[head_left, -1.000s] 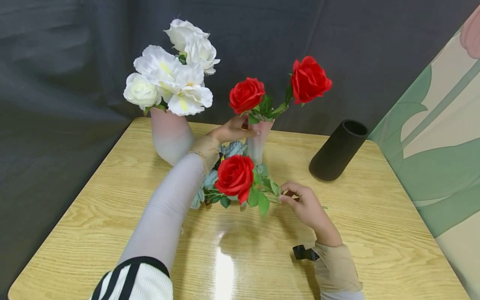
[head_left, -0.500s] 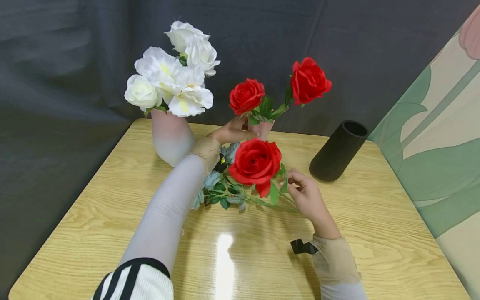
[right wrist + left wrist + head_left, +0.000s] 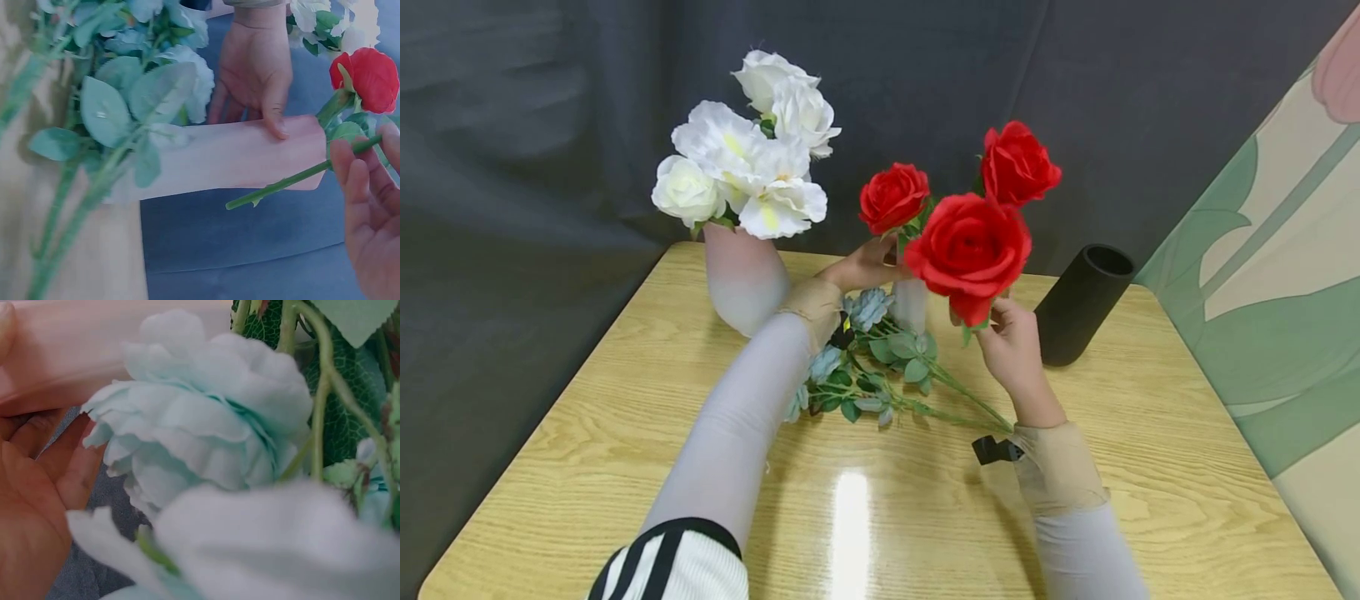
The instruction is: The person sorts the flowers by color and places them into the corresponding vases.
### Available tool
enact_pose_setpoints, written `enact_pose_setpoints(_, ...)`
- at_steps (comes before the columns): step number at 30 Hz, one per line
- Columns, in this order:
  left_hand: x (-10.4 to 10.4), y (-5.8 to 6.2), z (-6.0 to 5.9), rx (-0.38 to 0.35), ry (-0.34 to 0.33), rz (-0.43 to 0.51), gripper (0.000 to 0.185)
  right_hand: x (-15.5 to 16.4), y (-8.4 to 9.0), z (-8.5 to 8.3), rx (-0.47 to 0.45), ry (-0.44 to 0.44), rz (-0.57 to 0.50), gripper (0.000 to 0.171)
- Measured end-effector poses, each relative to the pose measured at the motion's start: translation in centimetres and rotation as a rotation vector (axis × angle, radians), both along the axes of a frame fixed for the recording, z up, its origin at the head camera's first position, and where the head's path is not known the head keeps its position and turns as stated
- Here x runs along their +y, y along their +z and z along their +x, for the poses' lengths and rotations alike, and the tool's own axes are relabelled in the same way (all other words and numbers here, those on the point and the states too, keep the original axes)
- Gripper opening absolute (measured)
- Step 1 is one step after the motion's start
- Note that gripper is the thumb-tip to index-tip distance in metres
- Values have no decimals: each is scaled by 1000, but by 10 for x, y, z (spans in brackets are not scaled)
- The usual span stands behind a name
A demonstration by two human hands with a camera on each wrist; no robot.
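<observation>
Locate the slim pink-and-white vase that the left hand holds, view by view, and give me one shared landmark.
Head: slim vase just right of centre, partly hidden by the large red rose.
Left wrist: slim vase along the top left, only part of it in frame.
Right wrist: slim vase sideways across the middle.
Shared landmark: the left hand, touching the vase in all three.
</observation>
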State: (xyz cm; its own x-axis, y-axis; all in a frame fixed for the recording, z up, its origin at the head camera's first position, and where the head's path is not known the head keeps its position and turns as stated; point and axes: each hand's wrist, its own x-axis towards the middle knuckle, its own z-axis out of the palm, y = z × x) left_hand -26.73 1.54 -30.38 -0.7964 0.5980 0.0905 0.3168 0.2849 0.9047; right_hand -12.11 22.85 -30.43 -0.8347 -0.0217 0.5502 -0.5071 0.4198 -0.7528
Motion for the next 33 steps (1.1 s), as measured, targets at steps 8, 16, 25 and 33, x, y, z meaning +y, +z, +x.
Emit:
enact_pose_setpoints(8,1,1,0,34,3,-10,29,-7,26,-19,60,-18,-76,10)
enact_pose_setpoints(16,2,-3,-2,45,-39,62,52,-17,46,-31,173,9,-173,11)
enact_pose_setpoints(25,3,-3,-3,79,-58,60,54,-27,63,-39,256,39,-199,14)
enact_pose_setpoints(33,1,-4,-2,44,-36,53,55,-32,72,-53,347,137,-268,10)
